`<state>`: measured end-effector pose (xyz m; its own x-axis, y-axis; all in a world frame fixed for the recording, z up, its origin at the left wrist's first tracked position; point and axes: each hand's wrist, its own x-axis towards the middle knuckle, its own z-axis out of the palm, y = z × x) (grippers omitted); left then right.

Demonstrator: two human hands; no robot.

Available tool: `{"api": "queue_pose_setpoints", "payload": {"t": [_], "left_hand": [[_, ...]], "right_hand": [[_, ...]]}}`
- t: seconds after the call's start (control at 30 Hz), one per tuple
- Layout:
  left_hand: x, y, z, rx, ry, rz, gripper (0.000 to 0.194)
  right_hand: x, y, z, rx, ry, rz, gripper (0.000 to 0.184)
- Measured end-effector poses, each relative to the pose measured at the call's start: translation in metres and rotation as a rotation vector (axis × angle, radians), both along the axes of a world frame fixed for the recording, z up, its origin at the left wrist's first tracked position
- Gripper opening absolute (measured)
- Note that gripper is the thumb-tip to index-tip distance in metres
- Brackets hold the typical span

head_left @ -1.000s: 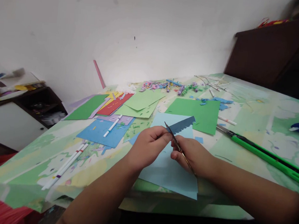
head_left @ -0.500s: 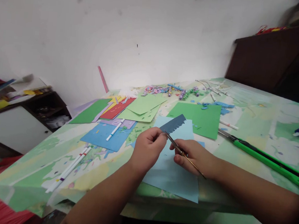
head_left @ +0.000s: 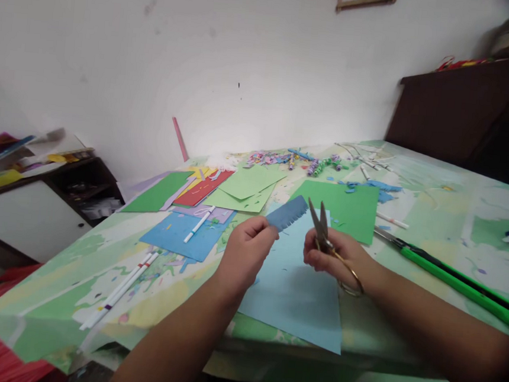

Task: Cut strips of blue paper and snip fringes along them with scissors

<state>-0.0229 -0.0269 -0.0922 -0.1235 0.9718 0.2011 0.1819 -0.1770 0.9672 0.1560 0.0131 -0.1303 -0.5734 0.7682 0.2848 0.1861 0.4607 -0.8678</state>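
Pinched in my left hand (head_left: 249, 247) is a dark blue paper strip (head_left: 289, 213), whose lower right edge is cut into a fringe. My right hand (head_left: 335, 254) grips a pair of scissors (head_left: 322, 229) with gold-coloured handles. The blades point up, slightly parted, and stand clear of the strip, to its right. Beneath both hands lies a light blue paper sheet (head_left: 293, 301) with a few tiny scraps on it.
A large green cutter knife (head_left: 460, 280) lies at the right, its blade pointing left. Green paper (head_left: 337, 204), a red sheet (head_left: 202, 187), a blue sheet (head_left: 174, 234) and white sticks (head_left: 119, 289) spread over the table. Curled paper pieces (head_left: 323, 164) lie near the wall.
My right hand has drawn the scissors away from the strip and turned the blades upward, slightly apart. The left hand keeps its hold on the strip. The view has tilted up slightly.
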Motion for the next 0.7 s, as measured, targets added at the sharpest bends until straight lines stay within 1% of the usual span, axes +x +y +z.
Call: {"api": "queue_pose_setpoints", "payload": {"t": [0.1,0.17,0.2,0.3,0.37,0.43,0.5,0.57,0.6,0.63,0.7], "left_hand": [[0.003,0.001,-0.001,-0.070,0.027,-0.083,0.020],[0.004,0.003,-0.003,-0.091,0.073,-0.115,0.020],[0.005,0.003,-0.004,-0.103,0.100,-0.129,0.019],[0.008,0.004,-0.007,-0.144,0.151,-0.161,0.016],[0.009,0.005,-0.007,-0.176,0.170,-0.170,0.015],[0.011,0.005,-0.007,-0.184,0.186,-0.182,0.016],[0.012,0.005,-0.007,-0.146,0.186,-0.185,0.015],[0.012,0.007,-0.010,-0.061,0.171,-0.151,0.011],[0.012,0.008,-0.012,-0.002,0.171,-0.133,0.011],[0.012,0.010,-0.014,0.067,0.183,-0.124,0.017],[0.011,0.012,-0.018,0.215,0.247,-0.149,0.031]], "right_hand": [[-0.005,0.006,0.000,-0.215,0.342,-0.051,0.029],[-0.007,0.008,0.002,-0.342,0.513,-0.029,0.033],[-0.008,0.008,0.004,-0.397,0.559,-0.004,0.034],[-0.008,0.006,0.005,-0.486,0.580,0.083,0.035],[-0.008,0.006,0.003,-0.504,0.545,0.091,0.035],[-0.007,0.006,0.002,-0.533,0.529,0.068,0.037],[-0.007,0.007,0.002,-0.574,0.564,0.040,0.037],[-0.007,0.008,0.004,-0.620,0.644,0.034,0.037],[-0.007,0.008,0.005,-0.645,0.685,0.037,0.037],[-0.007,0.008,0.006,-0.672,0.718,0.047,0.038],[-0.007,0.007,0.006,-0.728,0.743,0.077,0.040]]}}
